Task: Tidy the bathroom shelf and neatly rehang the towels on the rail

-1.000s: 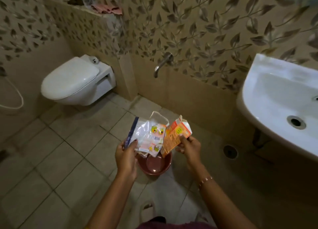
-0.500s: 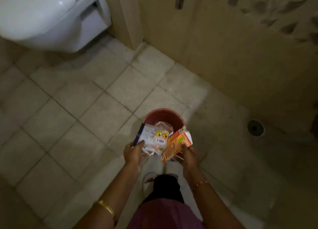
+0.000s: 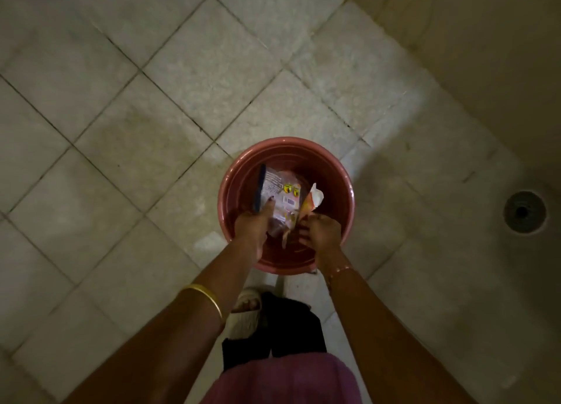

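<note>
Wrappers inside pink bucket [image 3: 243, 172]: left hand [image 3: 253, 226] pinches clear plastic packet [image 3: 277, 192], right hand [image 3: 320, 232] pinches orange carton [image 3: 309, 204], both long axes pointing away from fingers, toward bucket's far wall.

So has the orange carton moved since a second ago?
Yes. The orange carton, held by the right hand, has gone down from above the red bucket to inside its rim.

dim light; pale square floor tiles [image 3: 188, 69], a round floor drain [image 3: 524, 211], beige wall [image 3: 485, 39].
</note>
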`<state>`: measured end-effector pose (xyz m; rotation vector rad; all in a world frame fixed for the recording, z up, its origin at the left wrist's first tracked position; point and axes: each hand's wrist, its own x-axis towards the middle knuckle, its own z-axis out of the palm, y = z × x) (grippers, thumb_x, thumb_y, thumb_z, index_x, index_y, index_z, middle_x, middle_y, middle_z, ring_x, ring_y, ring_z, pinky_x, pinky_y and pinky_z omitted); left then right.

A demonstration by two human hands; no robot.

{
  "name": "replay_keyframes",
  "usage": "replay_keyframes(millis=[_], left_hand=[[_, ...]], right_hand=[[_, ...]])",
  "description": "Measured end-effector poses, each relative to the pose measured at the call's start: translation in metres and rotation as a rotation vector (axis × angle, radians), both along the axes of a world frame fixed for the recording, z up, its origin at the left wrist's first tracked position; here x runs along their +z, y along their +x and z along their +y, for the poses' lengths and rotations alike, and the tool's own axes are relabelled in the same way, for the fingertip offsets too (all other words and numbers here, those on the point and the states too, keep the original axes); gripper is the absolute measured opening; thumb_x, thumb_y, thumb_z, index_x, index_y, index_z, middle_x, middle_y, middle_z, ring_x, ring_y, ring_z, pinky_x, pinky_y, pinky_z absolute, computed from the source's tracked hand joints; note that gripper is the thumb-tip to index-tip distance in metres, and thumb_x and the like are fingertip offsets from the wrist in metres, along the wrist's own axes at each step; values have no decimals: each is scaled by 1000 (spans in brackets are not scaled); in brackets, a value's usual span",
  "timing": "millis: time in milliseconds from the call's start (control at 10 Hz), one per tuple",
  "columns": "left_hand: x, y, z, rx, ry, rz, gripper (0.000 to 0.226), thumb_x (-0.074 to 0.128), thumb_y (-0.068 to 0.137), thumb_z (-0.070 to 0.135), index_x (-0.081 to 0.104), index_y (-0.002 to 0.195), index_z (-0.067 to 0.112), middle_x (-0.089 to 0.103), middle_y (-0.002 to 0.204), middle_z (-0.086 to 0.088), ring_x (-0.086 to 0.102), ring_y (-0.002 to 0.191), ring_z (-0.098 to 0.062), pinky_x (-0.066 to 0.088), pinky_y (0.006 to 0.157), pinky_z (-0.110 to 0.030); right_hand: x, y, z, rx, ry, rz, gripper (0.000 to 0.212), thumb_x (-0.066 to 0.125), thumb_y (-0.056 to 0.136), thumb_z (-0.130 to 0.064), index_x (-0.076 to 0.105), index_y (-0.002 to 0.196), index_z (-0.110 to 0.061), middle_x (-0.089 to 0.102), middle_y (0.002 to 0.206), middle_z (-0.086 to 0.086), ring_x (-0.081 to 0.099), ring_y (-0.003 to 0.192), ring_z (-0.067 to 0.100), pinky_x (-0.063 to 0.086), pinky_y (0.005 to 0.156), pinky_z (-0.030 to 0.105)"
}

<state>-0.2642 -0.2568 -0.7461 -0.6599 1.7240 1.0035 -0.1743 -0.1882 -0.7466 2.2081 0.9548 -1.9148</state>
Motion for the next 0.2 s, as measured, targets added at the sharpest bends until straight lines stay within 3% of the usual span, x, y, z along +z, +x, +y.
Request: replay_keyframes(millis=[100,200], left_hand=[[9,0,8,4,-11,11,43,59,84,41,62,104,3,64,90,-10,62,65,-18,51,60,-26],[35,-1,16,22,-38,15,25,50,91,28,60,103,8,61,83,-7,56,62,-18,47,45,-18]], right_hand=[[6,1,5,88,95,-41,20,52,86,-5,68,95,3,68,93,23,63,86,33,48,77,36],[32,3,13,71,174,-87,20,57,84,-7,70,97,0,69,100,23,62,93,31,46,82,30]])
